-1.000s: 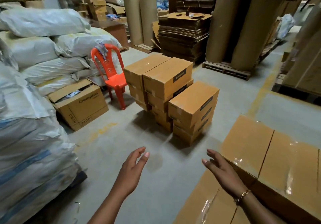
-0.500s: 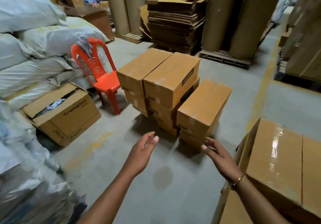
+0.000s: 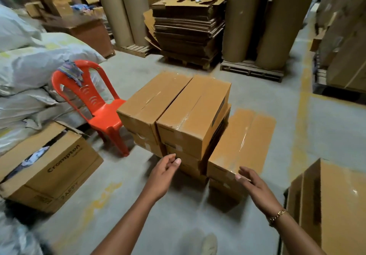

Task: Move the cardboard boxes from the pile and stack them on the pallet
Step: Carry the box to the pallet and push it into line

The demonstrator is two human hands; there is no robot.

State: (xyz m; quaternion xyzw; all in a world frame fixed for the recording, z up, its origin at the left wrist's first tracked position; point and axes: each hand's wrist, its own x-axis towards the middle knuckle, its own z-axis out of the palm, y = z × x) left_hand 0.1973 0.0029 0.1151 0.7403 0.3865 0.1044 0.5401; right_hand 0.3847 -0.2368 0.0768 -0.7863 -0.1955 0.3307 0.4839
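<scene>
Box pile (image 3: 190, 116): on the floor at 12 o'clock; two taller stacks, with a lower stack at their 3 o'clock.
Left hand (image 3: 164, 172): fingers loose and spread, holding nothing, just before the taller stacks.
Right hand (image 3: 257, 187): fingers straight, tips at the near edge of the low top box (image 3: 241, 144), gripping nothing.
Orange chair (image 3: 99, 106): at the pile's 9 o'clock.

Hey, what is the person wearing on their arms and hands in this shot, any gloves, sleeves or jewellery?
No gloves and no sleeves in view: both forearms are bare to the frame edge. The left hand shows no jewellery. The right hand has a gold-coloured chain bracelet round its wrist.
</scene>
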